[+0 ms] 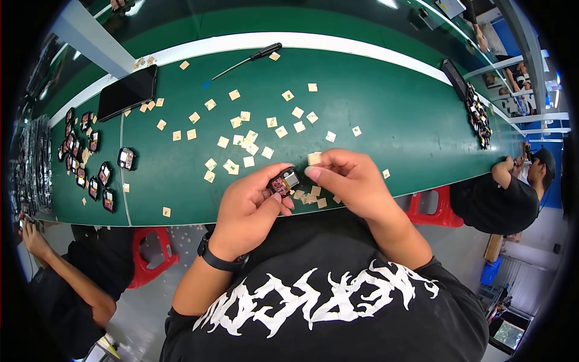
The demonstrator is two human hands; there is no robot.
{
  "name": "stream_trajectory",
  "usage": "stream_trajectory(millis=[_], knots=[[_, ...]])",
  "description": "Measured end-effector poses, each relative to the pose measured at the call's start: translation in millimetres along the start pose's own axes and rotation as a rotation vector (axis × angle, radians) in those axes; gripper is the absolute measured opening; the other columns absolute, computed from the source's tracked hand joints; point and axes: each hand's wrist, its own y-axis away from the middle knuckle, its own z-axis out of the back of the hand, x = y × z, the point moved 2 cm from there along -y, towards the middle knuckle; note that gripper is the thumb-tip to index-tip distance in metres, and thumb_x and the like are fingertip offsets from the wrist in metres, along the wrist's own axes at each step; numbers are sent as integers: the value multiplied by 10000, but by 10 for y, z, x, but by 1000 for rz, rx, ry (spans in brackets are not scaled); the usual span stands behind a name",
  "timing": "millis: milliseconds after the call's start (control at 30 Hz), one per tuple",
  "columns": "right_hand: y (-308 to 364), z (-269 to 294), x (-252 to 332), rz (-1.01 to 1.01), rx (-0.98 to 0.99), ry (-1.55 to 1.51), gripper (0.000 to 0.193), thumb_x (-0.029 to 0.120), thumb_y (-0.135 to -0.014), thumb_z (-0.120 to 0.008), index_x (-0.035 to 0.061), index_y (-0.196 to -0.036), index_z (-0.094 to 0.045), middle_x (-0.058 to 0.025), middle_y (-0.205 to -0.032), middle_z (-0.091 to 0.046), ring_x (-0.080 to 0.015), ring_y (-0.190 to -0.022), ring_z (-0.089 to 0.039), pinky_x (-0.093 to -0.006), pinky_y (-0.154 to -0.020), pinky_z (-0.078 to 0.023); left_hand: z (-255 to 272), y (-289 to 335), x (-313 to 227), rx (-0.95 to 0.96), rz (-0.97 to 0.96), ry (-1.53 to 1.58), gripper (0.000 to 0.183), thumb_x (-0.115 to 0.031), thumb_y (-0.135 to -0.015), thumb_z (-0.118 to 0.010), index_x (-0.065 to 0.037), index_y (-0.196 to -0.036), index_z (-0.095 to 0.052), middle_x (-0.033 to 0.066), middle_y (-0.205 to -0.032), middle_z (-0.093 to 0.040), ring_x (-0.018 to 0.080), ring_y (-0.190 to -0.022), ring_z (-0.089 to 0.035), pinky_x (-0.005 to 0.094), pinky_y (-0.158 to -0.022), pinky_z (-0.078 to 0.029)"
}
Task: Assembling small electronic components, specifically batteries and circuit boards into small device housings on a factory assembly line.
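My left hand (pixel 246 202) is closed around a small black electronic device (pixel 284 181) whose inside shows a circuit board and a silvery block. Just to its right, my right hand (pixel 350 178) pinches a small cream square sticker (pixel 314 158) between thumb and forefinger. The sticker and the device are apart, both over the near edge of the green table (pixel 416 136). Below the device lie several loose cream squares (pixel 310 197), partly hidden by my hands. Many more such squares (pixel 248 143) are scattered on the table beyond my hands.
A black-handled screwdriver (pixel 263 52) lies toward the back, and a black phone-like slab (pixel 128 92) at the left. Several open devices (pixel 104 174) cluster at far left; a stack of black parts (pixel 478 117) is at far right. People sit on both sides, near red stools (pixel 435 207).
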Motion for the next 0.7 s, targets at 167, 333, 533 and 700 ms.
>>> stream_trajectory(millis=[167,333,533,700], knots=[[100,691,-14,131,-314,203,210,180,-959,-741,4,-1072,-737,33,-922,-686,-43,-809,-588,-214,-722,-477,46,30,40,-4,-90,-141,471,90,-917,-480,38,-1379,-560,88,-1014,-650,124,-851,-669,264,-759,-561],[6,2276,-170,488,-1092,1114,263,247,-954,-720,-2,-1039,-725,-125,-910,-710,-257,-804,-658,-366,-739,-529,16,38,28,-13,-264,-372,453,80,-902,-535,26,-1348,-591,106,-991,-658,146,-834,-681,262,-729,-559],[-164,3867,-265,142,-1148,1674,402,174,-946,-626,85,-1338,-598,-190,-1394,-568,-394,-1193,-623,-471,-948,-545,29,189,-150,-222,-151,-111,320,-12,-1014,-563,53,-1325,-604,103,-992,-657,123,-821,-656,254,-696,-550],[-207,4845,-216,-73,-991,1786,377,160,-930,-615,62,-1294,-602,-215,-1357,-598,-414,-1128,-647,-506,-897,-550,725,425,-370,-775,-405,-103,270,-108,-1034,-590,19,-1269,-627,129,-1035,-742,71,-719,-590,197,-613,-451]])
